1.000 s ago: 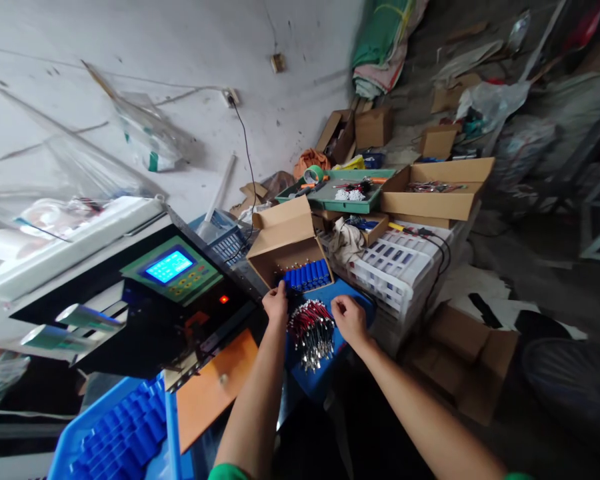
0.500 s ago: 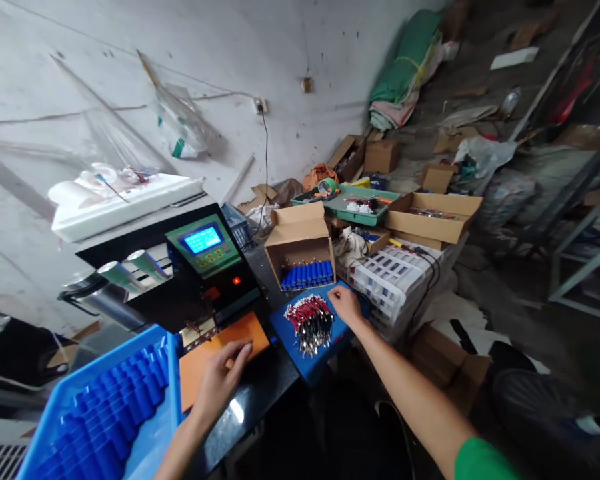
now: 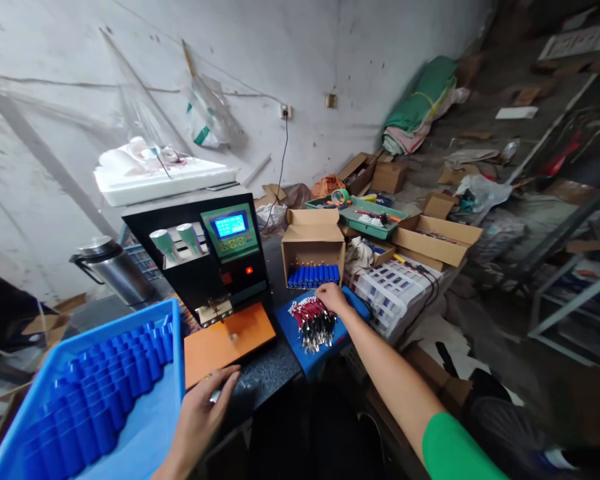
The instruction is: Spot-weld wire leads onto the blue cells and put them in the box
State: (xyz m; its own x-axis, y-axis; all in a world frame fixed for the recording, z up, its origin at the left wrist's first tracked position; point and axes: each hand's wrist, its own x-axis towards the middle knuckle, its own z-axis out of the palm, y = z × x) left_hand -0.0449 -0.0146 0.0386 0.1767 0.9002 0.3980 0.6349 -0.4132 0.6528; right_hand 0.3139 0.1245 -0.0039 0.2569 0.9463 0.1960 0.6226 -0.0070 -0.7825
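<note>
My right hand is at the far end of a pile of red and black wire leads with white connectors. Its fingers are pinched at the connector ends. The pile lies on a blue mat. Near the front edge of an orange board is my left hand, thumb and forefinger drawn together; anything between them is too small to make out. Behind the board stands a black machine with a lit display. Blue cylindrical cells fill the bottom of an open cardboard box.
On the left, a blue plastic bin holds rows of blue cylinders. A steel jug stands behind it. A white plastic crate, a green tray and a long cardboard box are to the right.
My right hand has moved left onto the connector end of the wire pile. My left hand has drawn back from over the orange board to its front edge. The view has turned left.
</note>
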